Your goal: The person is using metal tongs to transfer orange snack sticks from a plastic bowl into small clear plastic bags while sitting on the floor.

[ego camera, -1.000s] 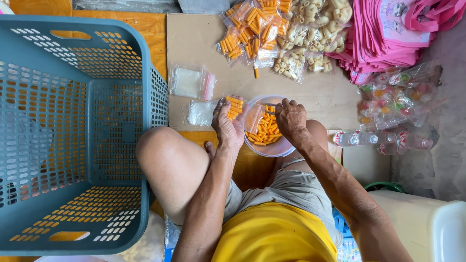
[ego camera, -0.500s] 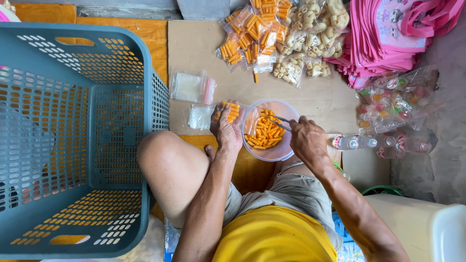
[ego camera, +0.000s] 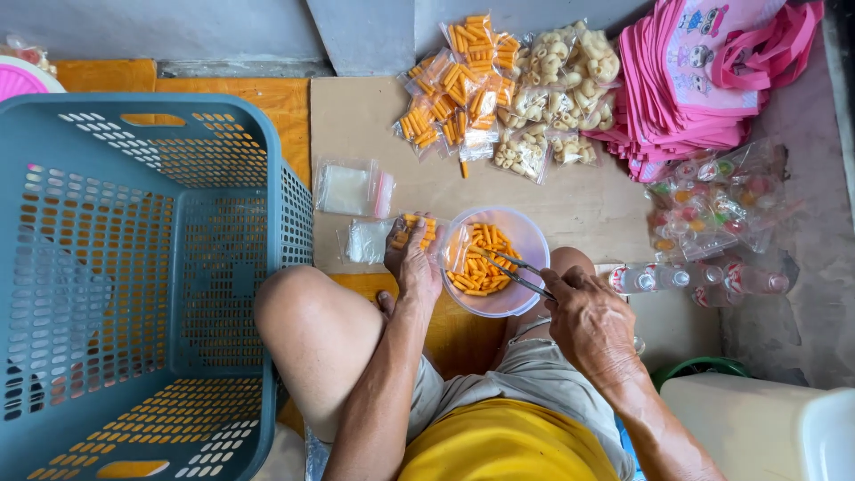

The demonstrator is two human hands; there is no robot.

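Small clear plastic bag (ego camera: 419, 233), partly filled with orange tube-shaped snacks, held just left of the clear round bowl (ego camera: 495, 260) and touching its rim. Gripped by the left hand (ego camera: 411, 260), fingers curled around the bag and closed on it, mouth of the bag turned toward the bowl. Inside the bowl, a heap of the same orange snack pieces (ego camera: 481, 263). Above this heap, thin metal tongs (ego camera: 517, 272), tips reaching over the snacks, handles pinched in the right hand (ego camera: 588, 316); fingers closed around the tongs, hand resting over the right knee. Cannot tell whether a snack sits between the tips.

Bowl placed on a sheet of brown cardboard (ego camera: 374, 125) on the floor, between the bent knees of the seated person. Beside the left hand, two flat empty zip bags (ego camera: 352, 189), one behind the other, the nearer one just beside the held bag. Farther on the cardboard, a pile of filled bags with orange snacks (ego camera: 454, 89) and, touching it on the right, filled bags with pale ring-shaped snacks (ego camera: 557, 89). At the right of these, a stack of pink cloth bags (ego camera: 695, 80). Below that stack, a clear bag of colourful small cups (ego camera: 712, 200), then small plastic bottles (ego camera: 686, 278) lying on their sides near the right hand. At the far left, a large blue-grey perforated plastic basket (ego camera: 142, 285), touching the left knee.
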